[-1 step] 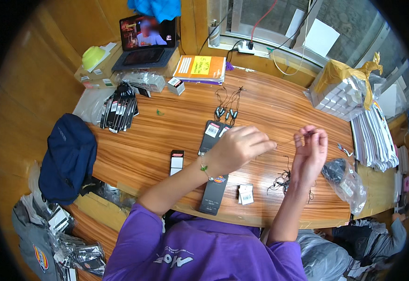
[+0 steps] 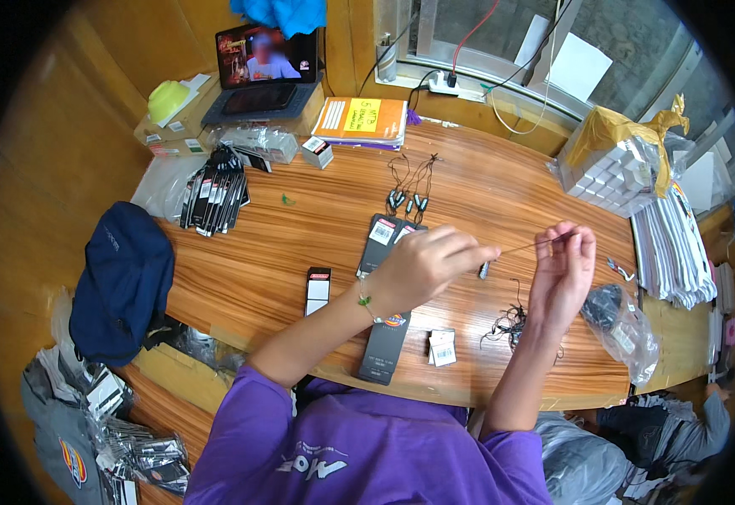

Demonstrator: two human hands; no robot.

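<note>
A thin dark cord (image 2: 523,247) runs nearly straight between my two hands above the table. My left hand (image 2: 430,268) pinches one end at its fingertips, and a small dark bead-like piece (image 2: 483,270) hangs just below them. My right hand (image 2: 562,273), palm turned up, grips the other end between thumb and fingers. Long dark grey hang tags (image 2: 377,244) lie partly hidden under my left hand and wrist. Beyond them are several looped cords with small dark toggles (image 2: 408,204). Near my right wrist lies a tangle of black cords (image 2: 506,326).
Small white tags (image 2: 442,348) and a black tag (image 2: 318,290) lie near the front edge. Bundled tags (image 2: 216,198), notebooks (image 2: 360,122) and a tablet (image 2: 266,63) stand at far left. On the right are a box bundle (image 2: 615,168), a paper stack (image 2: 674,244) and a plastic bag (image 2: 624,328).
My right hand has shifted slightly right and up, with the cord still held between both hands. The small dark piece now shows below my left fingertips.
</note>
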